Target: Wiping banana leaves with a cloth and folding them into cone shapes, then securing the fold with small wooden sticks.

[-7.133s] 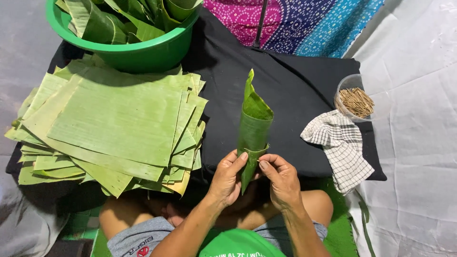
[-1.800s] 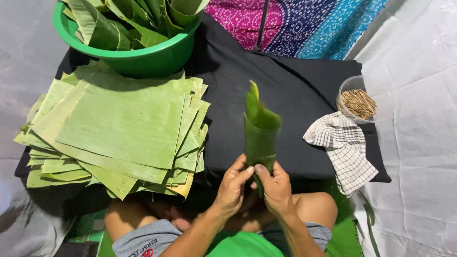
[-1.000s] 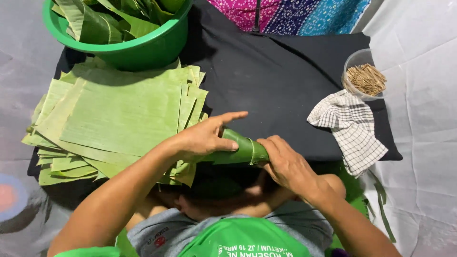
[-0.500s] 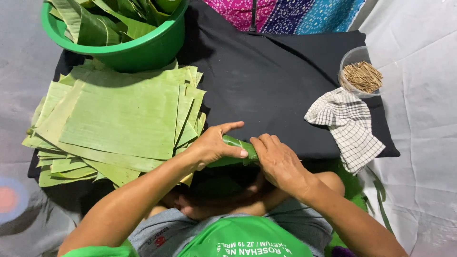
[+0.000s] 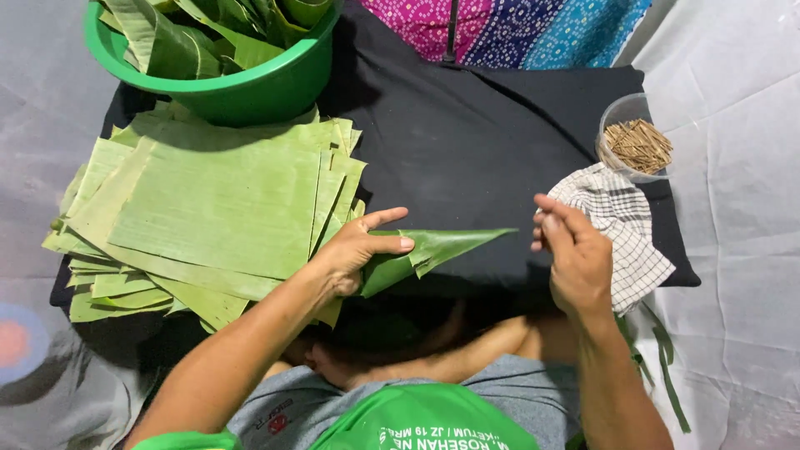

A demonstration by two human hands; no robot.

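Now, rolled leaf: we see a green banana-leaf piece folded into a long pointed cone (image 5: 425, 252), lying on its side at the near edge of the black cloth mat (image 5: 467, 150), its tip aimed toward the mat's right end.
Left hand: our left hand (image 5: 354, 250) is closed on the wide end of the cone, thumb on top, the index finger lifted and straight.
Right hand: our right hand (image 5: 575, 254) is off the cone, near the mat's near right corner, its fingertips drawn together over the white checked cloth (image 5: 621, 225); whether they pinch anything we cannot tell.
Doing it well: we judge that the left thumb should press on the overlap, so the roll does not spring open while only one hand holds it, and that the grip should stay light, so the leaf does not split along its grain.
Sticks: a clear round plastic cup of thin brown wooden picks (image 5: 637, 146) stands at the mat's far right corner, just beyond the checked cloth.
Flat leaves: a stack of cut rectangular banana-leaf sheets (image 5: 208, 208) covers the mat's left end, touching the left hand's wrist side.
Basin: a round green plastic basin filled with rolled leaf pieces (image 5: 217, 50) sits at the far left corner, overlapping the stack.
Beyond: a patterned pink and blue fabric (image 5: 517, 29) lies past the mat's far edge, and a grey sheet (image 5: 742, 100) surrounds it.
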